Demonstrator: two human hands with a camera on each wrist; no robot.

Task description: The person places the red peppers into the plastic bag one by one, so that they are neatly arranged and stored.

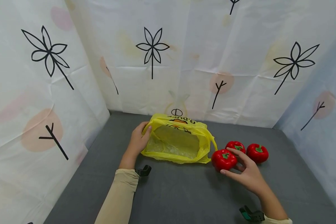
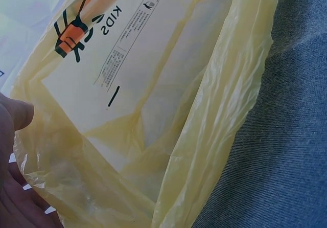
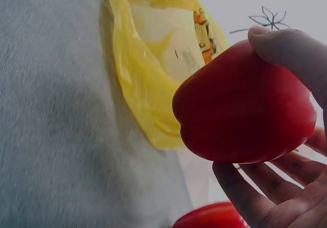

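A yellow plastic bag (image 1: 173, 157) lies on its side on the grey table, its mouth spread wide toward me. My left hand (image 1: 138, 140) grips the bag's left rim, with the thumb (image 2: 20, 113) inside the edge and the fingers behind the film. My right hand (image 1: 247, 174) holds a red bell pepper (image 1: 224, 160) between thumb and fingers, just off the bag's right corner. In the right wrist view this pepper (image 3: 245, 105) is raised over the table, with the bag (image 3: 148, 100) behind it.
Two more red bell peppers stand right of the bag: one (image 1: 235, 145) behind the held pepper, the other (image 1: 257, 153) farther right. A white cloth (image 1: 190, 87) with printed flowers hangs round the back and sides of the grey table (image 1: 179, 193).
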